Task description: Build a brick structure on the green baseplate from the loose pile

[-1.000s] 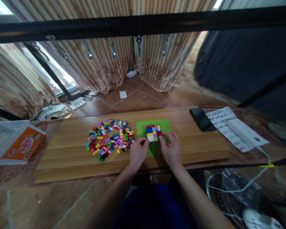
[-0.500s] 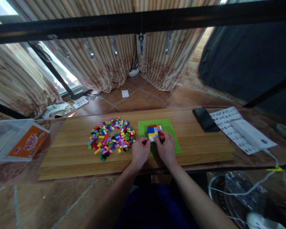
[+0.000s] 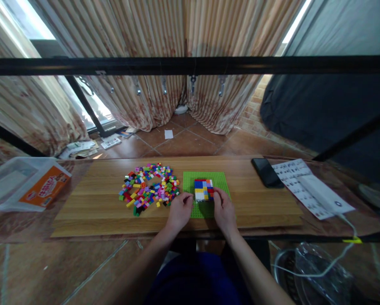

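A square block of toy building bricks [image 3: 204, 189], with blue, white, yellow, red and orange pieces on its top, is over the green studded baseplate [image 3: 221, 178]. At its right edge, my right hand [image 3: 225, 212] grips the block with thumb and forefinger. My left hand [image 3: 180, 211] is at the lower left corner of the block, its fingers drawn together in a pinch; whatever is between them is too small to make out. Left of the baseplate lies a loose pile of small coloured bricks [image 3: 148, 190], close to my left hand.
A wooden board [image 3: 91, 203] bears the bricks and baseplate. A black phone [image 3: 267, 173] and a printed sheet [image 3: 313, 188] lie to the right. At the far left stands a clear plastic box [image 3: 31, 186] with an orange label. A black bar [image 3: 164, 66] crosses beyond the board.
The view has tilted up. My hands have drawn apart: the left one away from the block's front edge, the right one back to its right edge, uncovering more of the block's top.
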